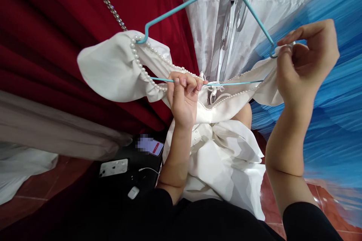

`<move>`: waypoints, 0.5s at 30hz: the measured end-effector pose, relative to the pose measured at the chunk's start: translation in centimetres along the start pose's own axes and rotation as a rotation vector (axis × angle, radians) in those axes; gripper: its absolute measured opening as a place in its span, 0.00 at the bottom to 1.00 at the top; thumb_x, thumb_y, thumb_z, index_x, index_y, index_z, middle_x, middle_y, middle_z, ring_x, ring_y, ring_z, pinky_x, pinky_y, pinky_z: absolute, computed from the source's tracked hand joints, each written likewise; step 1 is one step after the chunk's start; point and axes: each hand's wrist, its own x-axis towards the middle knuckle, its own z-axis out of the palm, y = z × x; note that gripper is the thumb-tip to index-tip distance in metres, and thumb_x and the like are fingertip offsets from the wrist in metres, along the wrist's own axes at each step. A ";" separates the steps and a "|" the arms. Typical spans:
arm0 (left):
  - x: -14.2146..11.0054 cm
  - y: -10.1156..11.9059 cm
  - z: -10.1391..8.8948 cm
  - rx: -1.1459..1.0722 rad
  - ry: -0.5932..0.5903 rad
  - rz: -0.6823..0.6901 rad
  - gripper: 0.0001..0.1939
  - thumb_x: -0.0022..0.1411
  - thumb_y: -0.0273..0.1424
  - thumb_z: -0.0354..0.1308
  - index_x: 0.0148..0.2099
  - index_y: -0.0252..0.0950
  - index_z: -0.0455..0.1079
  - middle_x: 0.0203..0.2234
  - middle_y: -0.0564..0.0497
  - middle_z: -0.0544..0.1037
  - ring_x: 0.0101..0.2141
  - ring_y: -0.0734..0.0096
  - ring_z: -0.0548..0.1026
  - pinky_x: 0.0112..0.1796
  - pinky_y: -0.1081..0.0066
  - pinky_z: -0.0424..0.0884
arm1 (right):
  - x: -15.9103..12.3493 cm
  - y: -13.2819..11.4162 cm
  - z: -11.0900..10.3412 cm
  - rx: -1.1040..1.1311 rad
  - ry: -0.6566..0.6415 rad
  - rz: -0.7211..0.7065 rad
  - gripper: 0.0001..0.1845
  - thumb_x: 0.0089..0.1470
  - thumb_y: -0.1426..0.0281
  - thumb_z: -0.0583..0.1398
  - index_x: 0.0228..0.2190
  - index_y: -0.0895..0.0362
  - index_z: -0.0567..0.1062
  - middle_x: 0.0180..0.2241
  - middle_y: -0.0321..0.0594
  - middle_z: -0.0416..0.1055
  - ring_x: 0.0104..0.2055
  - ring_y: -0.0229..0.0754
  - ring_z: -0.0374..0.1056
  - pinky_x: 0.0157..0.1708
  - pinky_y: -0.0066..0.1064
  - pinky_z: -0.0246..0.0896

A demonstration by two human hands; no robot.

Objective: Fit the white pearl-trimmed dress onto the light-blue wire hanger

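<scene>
A white dress (217,150) with pearl trim along its neckline hangs from a light blue hanger (186,4). Its left puffed sleeve (110,69) hangs on the hanger's left end. My left hand (183,94) is closed around the hanger's bottom bar, near the middle of the neckline. At the hanger's right end, my right hand (307,54) pinches the dress's other sleeve edge between thumb and fingers. White laces (216,90) show inside the neckline. The lower skirt drapes below my forearms.
A dark red curtain (158,11) is at the left, with blue tulle (342,94) at the right. White garments (203,7) hang behind the hanger. On a black surface lie two phones (113,167), a small white case (133,192) and a cable (149,169). A beaded chain (106,2) hangs at the upper left.
</scene>
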 end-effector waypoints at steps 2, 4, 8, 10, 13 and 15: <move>0.0 0.1 0.0 0.056 0.038 -0.002 0.16 0.70 0.40 0.57 0.34 0.40 0.56 0.24 0.57 0.56 0.28 0.74 0.67 0.44 0.65 0.77 | -0.1 -0.3 1.1 0.010 -0.003 -0.016 0.11 0.51 0.82 0.59 0.34 0.55 0.71 0.34 0.35 0.67 0.30 0.29 0.64 0.30 0.25 0.64; 0.0 0.2 0.0 0.103 0.068 -0.014 0.17 0.70 0.42 0.56 0.34 0.40 0.55 0.24 0.57 0.57 0.28 0.74 0.67 0.45 0.65 0.77 | -0.6 -0.9 1.5 0.042 -0.021 -0.032 0.09 0.53 0.80 0.60 0.35 0.55 0.72 0.34 0.35 0.67 0.29 0.29 0.62 0.28 0.26 0.60; 0.1 0.2 -0.3 0.077 0.057 -0.056 0.17 0.70 0.42 0.57 0.34 0.40 0.55 0.24 0.57 0.57 0.28 0.74 0.68 0.46 0.64 0.78 | -2.5 -2.9 0.7 0.122 0.022 -0.004 0.05 0.56 0.67 0.64 0.37 0.52 0.74 0.36 0.37 0.70 0.29 0.33 0.63 0.22 0.30 0.57; 0.2 0.1 -0.3 0.061 0.053 -0.067 0.16 0.71 0.41 0.56 0.35 0.40 0.55 0.24 0.57 0.57 0.28 0.74 0.68 0.46 0.63 0.78 | -3.7 -4.0 0.3 0.140 -0.033 0.055 0.06 0.58 0.66 0.63 0.39 0.48 0.76 0.39 0.37 0.73 0.29 0.35 0.65 0.22 0.33 0.59; 0.1 -0.2 -0.2 0.077 0.062 -0.051 0.16 0.71 0.42 0.55 0.35 0.40 0.55 0.24 0.57 0.57 0.28 0.74 0.68 0.47 0.64 0.77 | -5.5 -5.0 1.2 0.182 -0.366 0.145 0.15 0.61 0.67 0.61 0.50 0.45 0.73 0.49 0.37 0.75 0.29 0.34 0.69 0.27 0.34 0.69; 0.1 -0.3 0.0 0.091 0.061 -0.030 0.17 0.71 0.43 0.56 0.34 0.40 0.55 0.24 0.57 0.57 0.29 0.74 0.68 0.47 0.64 0.77 | -6.9 -5.0 2.7 0.200 -0.542 0.159 0.22 0.62 0.66 0.61 0.56 0.45 0.69 0.55 0.40 0.70 0.32 0.34 0.70 0.30 0.34 0.73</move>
